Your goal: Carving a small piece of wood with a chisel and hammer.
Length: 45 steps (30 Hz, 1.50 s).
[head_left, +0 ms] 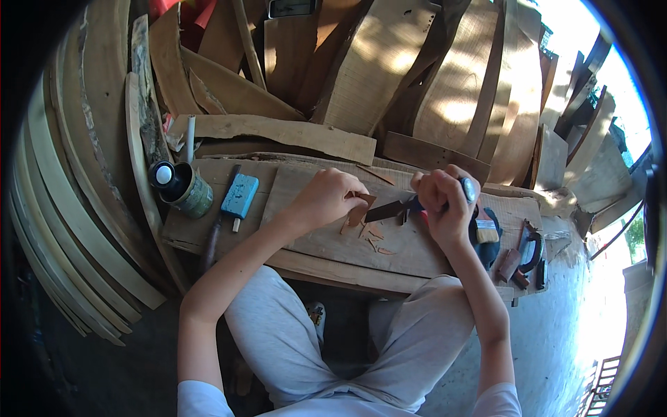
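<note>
My left hand (333,198) pinches a small thin brown wood piece (361,203) above a worn plank bench (306,254). My right hand (448,198) is closed round the handle of a knife, its dark wide blade (382,211) pointing left beside that piece; whether they touch I cannot tell. Thin shavings and slivers (379,243) lie just below. To the left are a blue block (240,194) and a long tool with a dark handle (210,247). Right of my right hand lies a flat brush (488,229) on a dark object.
A can (191,198) holding a dark bottle stands at the bench's left end. Hand planes (524,257) sit at the right end. Curved boards (90,208) fill the left side, and leaning wood panels (368,62) line the back. My legs are under the bench's front edge.
</note>
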### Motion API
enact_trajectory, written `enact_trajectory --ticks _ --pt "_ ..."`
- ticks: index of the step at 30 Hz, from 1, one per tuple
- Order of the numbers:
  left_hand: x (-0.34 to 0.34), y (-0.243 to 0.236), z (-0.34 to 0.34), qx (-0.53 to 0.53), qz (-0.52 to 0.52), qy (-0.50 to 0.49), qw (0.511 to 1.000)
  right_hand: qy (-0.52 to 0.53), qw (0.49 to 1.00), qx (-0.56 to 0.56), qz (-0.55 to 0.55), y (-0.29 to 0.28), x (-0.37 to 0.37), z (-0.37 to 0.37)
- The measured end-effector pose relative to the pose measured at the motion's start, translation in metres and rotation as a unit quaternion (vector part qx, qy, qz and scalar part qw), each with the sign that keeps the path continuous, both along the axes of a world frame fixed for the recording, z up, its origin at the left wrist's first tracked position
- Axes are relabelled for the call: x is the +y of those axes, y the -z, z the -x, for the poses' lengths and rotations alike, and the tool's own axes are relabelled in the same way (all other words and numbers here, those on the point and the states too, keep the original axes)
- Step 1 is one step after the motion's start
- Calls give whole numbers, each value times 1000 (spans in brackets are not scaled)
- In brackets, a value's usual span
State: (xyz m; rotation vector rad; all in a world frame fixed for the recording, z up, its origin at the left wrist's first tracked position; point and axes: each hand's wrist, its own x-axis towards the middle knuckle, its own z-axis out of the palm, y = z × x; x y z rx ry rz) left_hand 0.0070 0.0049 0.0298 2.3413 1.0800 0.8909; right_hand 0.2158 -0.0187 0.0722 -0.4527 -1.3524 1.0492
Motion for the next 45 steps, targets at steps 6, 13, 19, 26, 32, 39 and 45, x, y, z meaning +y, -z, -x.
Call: enact_trajectory --ticks 6,13,19,26,32,39,45 --pt "-3 -2 -1 -10 0 28 1000 6 999 -29 30 11 1 8" --pt "-3 -4 -4 -28 10 39 999 8 1000 0 3 -2 -1 -2" --pt "-1 -2 3 -3 -31 24 999 -13 1000 1 -6 7 3 10" --pt "-2 -2 -2 -4 -14 27 1000 -10 1000 16 -15 1 3 0" --pt "-4 -2 -6 -6 -10 29 1000 -1 1000 -12 -7 -3 -1 -4" --pt "-5 -8 -11 20 -4 29 999 -1 999 -25 -23 -4 -10 -2" --pt "-9 -8 -27 -6 30 12 999 57 994 -94 -10 -9 -25 3"
